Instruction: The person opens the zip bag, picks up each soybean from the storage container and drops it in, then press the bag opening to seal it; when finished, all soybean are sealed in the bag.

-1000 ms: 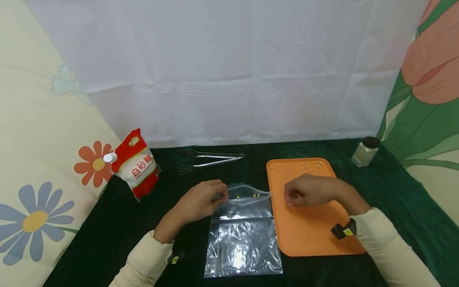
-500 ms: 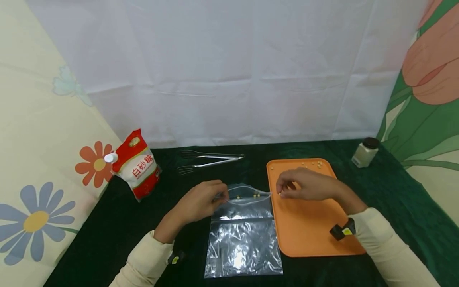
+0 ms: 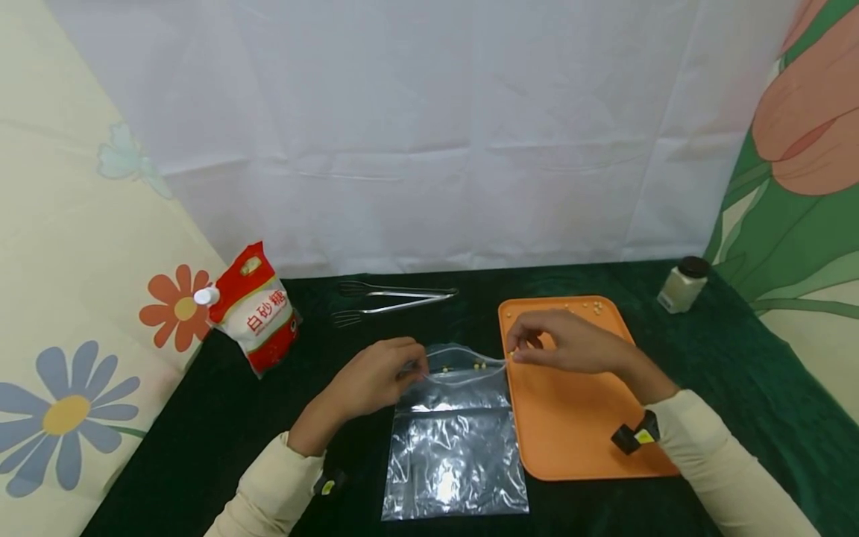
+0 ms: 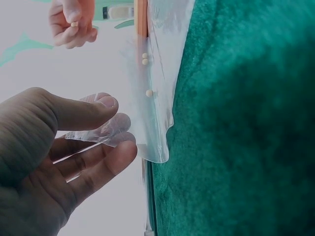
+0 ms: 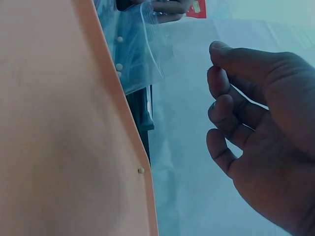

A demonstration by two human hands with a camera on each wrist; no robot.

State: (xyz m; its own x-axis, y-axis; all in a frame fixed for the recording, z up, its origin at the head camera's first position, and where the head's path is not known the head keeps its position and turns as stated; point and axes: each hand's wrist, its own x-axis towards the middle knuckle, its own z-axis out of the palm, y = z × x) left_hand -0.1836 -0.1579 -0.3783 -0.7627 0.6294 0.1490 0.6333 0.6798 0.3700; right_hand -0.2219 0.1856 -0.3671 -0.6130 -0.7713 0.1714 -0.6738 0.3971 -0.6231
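Observation:
My left hand (image 3: 379,377) pinches the edge of a clear zip bag (image 3: 456,455) near its mouth, thumb against fingers. The bag lies flat with its mouth bowed apart, and several soybeans (image 4: 145,59) sit inside just below the zip. Over the left side of an orange tray (image 3: 570,440), my right hand (image 3: 564,341) is raised beside the bag's mouth. In the left wrist view, a small pale soybean (image 4: 74,23) shows between its thumb and finger. More soybeans (image 3: 597,307) lie at the tray's far end, partly behind this hand.
A red and white sugar bag (image 3: 258,309) with a white cap stands at the left. Metal tongs (image 3: 403,293) lie behind the zip bag. A dark-lidded jar (image 3: 683,285) stands at the back right on the dark green cloth (image 3: 758,388).
My right hand has moved left and slightly away from me across the tray, closer to the bag's mouth. My left hand and the zip bag have stayed where they were.

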